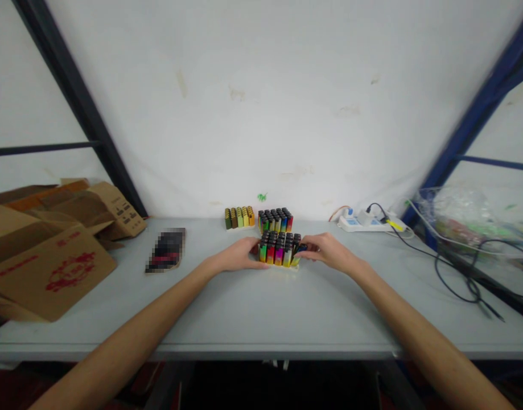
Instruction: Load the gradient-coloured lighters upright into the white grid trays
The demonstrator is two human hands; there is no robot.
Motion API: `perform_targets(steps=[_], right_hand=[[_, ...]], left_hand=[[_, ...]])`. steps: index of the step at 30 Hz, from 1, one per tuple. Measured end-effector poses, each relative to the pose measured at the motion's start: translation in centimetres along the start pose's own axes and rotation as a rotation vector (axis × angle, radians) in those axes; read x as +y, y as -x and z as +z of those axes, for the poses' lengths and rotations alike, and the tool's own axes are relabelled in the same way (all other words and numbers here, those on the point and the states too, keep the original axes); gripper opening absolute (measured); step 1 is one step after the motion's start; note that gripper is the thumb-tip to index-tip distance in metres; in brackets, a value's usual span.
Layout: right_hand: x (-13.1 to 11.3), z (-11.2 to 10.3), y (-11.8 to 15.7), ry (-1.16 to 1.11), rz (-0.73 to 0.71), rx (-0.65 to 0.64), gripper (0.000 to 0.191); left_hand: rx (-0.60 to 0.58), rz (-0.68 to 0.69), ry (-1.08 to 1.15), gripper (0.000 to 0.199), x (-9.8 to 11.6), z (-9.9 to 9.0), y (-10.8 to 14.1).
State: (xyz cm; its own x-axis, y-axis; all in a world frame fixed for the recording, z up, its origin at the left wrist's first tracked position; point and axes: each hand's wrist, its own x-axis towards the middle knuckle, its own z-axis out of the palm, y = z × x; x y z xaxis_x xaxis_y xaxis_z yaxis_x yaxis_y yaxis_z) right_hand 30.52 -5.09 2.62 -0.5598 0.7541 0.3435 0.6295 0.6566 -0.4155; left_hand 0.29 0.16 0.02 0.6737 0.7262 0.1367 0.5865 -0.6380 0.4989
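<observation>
In the head view, several colourful lighters with black tops [279,250] stand upright in rows in a white tray [289,266] near the middle of the table. My left hand [242,254] grips the left side of this tray of lighters, thumb along its front. At the tray's right front corner, my right hand [323,250] pinches a lighter [301,250] that leans to the right. Directly behind stands a second group of black-topped lighters [276,219]. To its left is a tray of green, brown and yellow lighters [239,217].
An open cardboard box [69,262] lies at the left. A blurred dark flat item [166,250] rests beside it. At the back right are a white power strip [363,221], a black cable [449,285] and clear plastic wrapping [466,216]. A wall bounds the table [278,319] behind.
</observation>
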Motion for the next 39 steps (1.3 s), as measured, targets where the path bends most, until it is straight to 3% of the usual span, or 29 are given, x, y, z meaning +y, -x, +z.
perform_targets(steps=[9,20,28,39], right_hand=[[0.7,-0.5,0.3,0.066,0.026,0.041,0.046],[0.7,0.4,0.2,0.077,0.008,0.072,0.040],[0.7,0.7,0.0,0.081,-0.002,0.020,0.038],[0.9,-0.8,0.5,0.138,0.078,0.190,0.049]], left_hand=[[0.006,0.000,0.012,0.062,-0.1,0.1,0.0],[-0.013,0.004,-0.004,0.062,0.1,-0.1,0.0],[0.004,-0.010,-0.038,0.063,-0.1,0.0,0.0],[-0.007,0.002,0.003,0.063,-0.2,0.0,0.0]])
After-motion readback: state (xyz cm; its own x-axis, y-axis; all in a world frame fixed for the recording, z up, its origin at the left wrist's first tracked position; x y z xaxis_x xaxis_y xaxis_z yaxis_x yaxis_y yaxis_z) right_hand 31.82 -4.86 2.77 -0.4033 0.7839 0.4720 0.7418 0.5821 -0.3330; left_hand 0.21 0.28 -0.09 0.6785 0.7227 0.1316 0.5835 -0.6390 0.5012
